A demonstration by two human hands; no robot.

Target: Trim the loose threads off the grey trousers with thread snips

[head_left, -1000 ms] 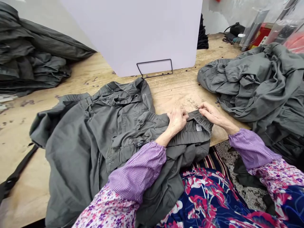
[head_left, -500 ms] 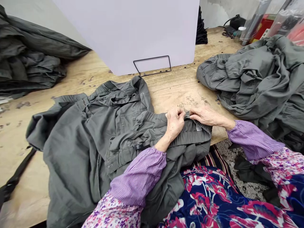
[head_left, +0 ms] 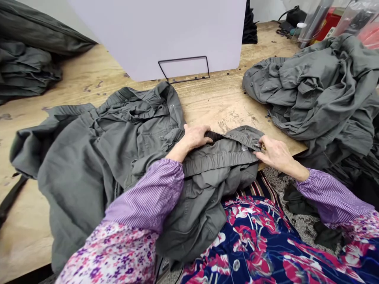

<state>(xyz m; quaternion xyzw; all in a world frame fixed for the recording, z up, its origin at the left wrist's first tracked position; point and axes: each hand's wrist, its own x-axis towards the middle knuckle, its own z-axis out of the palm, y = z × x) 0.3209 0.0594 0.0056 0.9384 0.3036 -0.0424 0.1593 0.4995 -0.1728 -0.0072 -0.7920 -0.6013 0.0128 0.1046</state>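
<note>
Right hand [head_left: 276, 154] grips gray garment [head_left: 220, 162] — capped bottle [head_left: 297, 32] beyond, contents unclear.

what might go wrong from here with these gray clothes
The gray garment pinched by the right hand hangs over the edge of the table, so its weight might drag it off. The gray pile at the right also overhangs and could slide down.
</note>
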